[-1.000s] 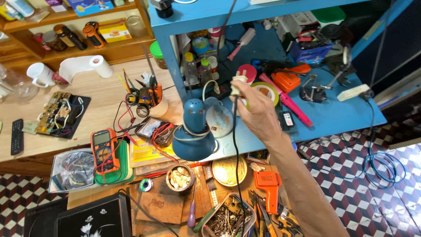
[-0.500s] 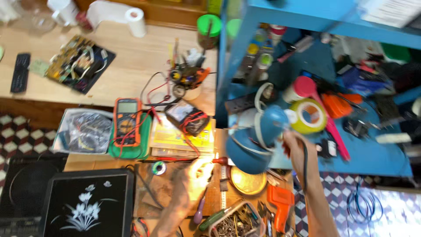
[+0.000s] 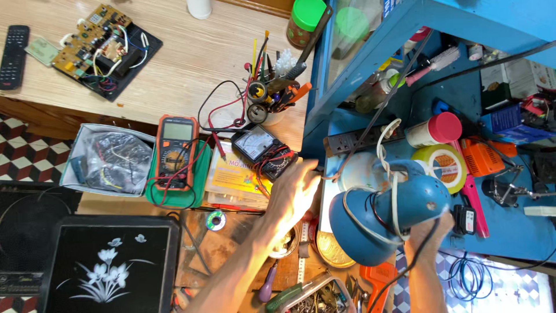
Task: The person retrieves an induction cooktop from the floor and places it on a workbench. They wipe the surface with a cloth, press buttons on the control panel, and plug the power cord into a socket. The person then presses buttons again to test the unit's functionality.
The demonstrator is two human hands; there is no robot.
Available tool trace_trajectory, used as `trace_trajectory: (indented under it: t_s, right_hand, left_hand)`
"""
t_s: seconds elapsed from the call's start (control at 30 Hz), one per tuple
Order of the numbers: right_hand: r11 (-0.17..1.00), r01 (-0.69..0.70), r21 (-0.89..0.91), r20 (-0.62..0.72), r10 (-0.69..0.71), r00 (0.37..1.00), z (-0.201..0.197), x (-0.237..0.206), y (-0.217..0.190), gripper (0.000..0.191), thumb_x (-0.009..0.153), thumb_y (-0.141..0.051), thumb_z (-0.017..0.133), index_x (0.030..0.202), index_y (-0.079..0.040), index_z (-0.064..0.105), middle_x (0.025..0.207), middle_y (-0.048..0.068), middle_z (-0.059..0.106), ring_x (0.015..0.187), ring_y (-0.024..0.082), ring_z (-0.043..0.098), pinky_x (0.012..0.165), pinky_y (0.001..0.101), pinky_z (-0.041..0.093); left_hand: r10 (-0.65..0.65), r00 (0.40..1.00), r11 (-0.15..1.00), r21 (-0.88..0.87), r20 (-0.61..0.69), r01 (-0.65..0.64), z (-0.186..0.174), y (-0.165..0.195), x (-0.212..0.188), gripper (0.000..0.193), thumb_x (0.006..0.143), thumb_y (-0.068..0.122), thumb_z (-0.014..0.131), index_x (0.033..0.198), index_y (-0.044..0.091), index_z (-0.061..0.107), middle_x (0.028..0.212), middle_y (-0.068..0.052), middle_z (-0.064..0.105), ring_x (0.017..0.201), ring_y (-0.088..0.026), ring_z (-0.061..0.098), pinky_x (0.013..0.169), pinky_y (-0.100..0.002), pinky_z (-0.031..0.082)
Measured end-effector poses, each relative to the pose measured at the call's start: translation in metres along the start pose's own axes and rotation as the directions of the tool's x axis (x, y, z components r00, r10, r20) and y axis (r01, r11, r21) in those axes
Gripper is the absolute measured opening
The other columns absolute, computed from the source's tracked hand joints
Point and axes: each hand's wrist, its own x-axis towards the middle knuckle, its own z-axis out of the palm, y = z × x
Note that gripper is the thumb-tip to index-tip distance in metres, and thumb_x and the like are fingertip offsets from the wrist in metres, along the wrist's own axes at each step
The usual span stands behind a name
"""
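My right hand (image 3: 427, 233) grips the back of a blue desk lamp head (image 3: 387, 215), and a black cable runs over its wrist. The lamp's white cord is looped around its neck, and its light falls leftward. My left hand (image 3: 296, 190) is brightly lit and reaches up over the workbench, fingers apart and holding nothing. Its fingertips are just right of a black analog meter (image 3: 260, 148) and near the blue shelf's edge (image 3: 315, 116). A grey power strip (image 3: 359, 139) lies on the shelf just beyond.
An orange digital multimeter (image 3: 176, 148) lies on a green mat, with a tool cup (image 3: 266, 101) behind it. A glass-topped cooker with a flower print (image 3: 110, 266) stands at lower left, a circuit board (image 3: 101, 46) at the back. A yellow tape roll (image 3: 443, 165) and a red-capped can (image 3: 434, 128) crowd the shelf.
The view has swung down and closer. My left hand came up from below towards the analog meter. My right hand dropped from the shelf to the lamp head.
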Motion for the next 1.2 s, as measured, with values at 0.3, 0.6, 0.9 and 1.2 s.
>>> trace_trajectory:
  t_s: [0.3, 0.6, 0.9, 1.2]
  right_hand:
    - [0.839, 0.389, -0.382, 0.389, -0.236, 0.890, 0.032, 0.085, -0.118, 0.029, 0.106, -0.024, 0.066, 0.125, -0.003, 0.071, 0.091, 0.013, 0.068, 0.082, 0.019, 0.064, 0.073, 0.0325, 0.050]
    - [0.891, 0.127, -0.436, 0.472, 0.106, 0.875, 0.053, 0.106, -0.116, 0.035, 0.100, -0.029, 0.066, 0.123, -0.003, 0.068, 0.094, 0.011, 0.074, 0.083, 0.016, 0.067, 0.070, 0.0331, 0.052]
    - [0.915, -0.297, -0.274, 0.526, 0.401, 0.750, 0.077, 0.120, -0.103, 0.038, 0.096, -0.021, 0.068, 0.130, -0.004, 0.070, 0.092, 0.004, 0.068, 0.072, 0.012, 0.059, 0.056, 0.0293, 0.047]
    - [0.909, -0.244, -0.339, 0.546, 0.401, 0.735, 0.077, 0.121, -0.094, 0.028, 0.101, -0.018, 0.063, 0.123, -0.003, 0.070, 0.084, 0.004, 0.065, 0.066, 0.010, 0.059, 0.050, 0.0269, 0.047]
  left_hand:
    - [0.067, 0.959, 0.974, 0.189, 0.277, -0.123, 0.069, -0.046, 0.092, 0.064, 0.085, 0.021, 0.079, 0.140, 0.001, 0.053, 0.134, -0.018, 0.058, 0.119, -0.038, 0.056, 0.100, -0.045, 0.047]
    - [0.100, 0.980, 0.987, 0.111, 0.169, -0.120, 0.109, -0.038, 0.096, 0.060, 0.081, 0.019, 0.081, 0.136, 0.005, 0.060, 0.120, -0.011, 0.065, 0.111, -0.034, 0.061, 0.094, -0.042, 0.051]
    - [0.051, 0.983, 0.998, -0.031, 0.179, -0.046, 0.104, -0.044, 0.094, 0.061, 0.083, 0.022, 0.080, 0.139, 0.011, 0.059, 0.126, -0.009, 0.065, 0.115, -0.033, 0.061, 0.095, -0.042, 0.051]
    - [0.027, 0.985, 0.999, -0.048, 0.170, -0.019, 0.105, -0.047, 0.093, 0.062, 0.083, 0.026, 0.081, 0.140, 0.015, 0.059, 0.123, -0.009, 0.064, 0.114, -0.032, 0.062, 0.094, -0.042, 0.052]
